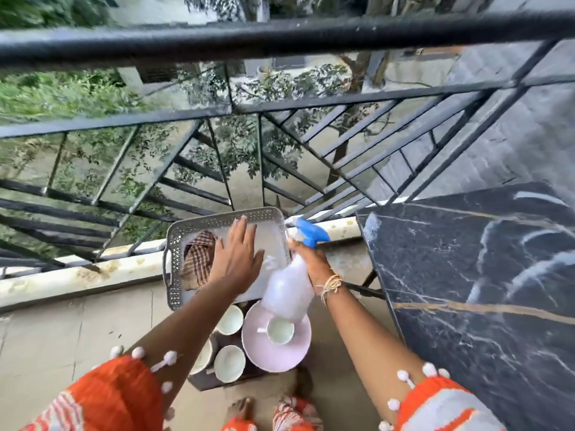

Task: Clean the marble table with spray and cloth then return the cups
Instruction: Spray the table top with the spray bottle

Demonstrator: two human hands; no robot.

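While R hand (306, 259) is gripping spray bottle (287, 290), L hand (238, 259) is hovering spread over tray (174, 244) w/ checked cloth (197, 259); cups (280, 330) below, marble table (482, 275) at right.

One spray bottle (287, 287) with a blue trigger head. One checked cloth (199, 259), lying in one grey perforated tray (217, 217). Four white cups show: one cup (280, 330) on the saucer, and three beside it, namely the upper cup (229, 318), the lower cup (229, 363) and a partly hidden cup (203, 357) at the left. One pink saucer (277, 353). One dark marble surface (485, 290) with pale veins. Two hands: the left hand (236, 259) and the right hand (311, 259). One thread bracelet (331, 286), on the right wrist. One black metal railing (280, 38).
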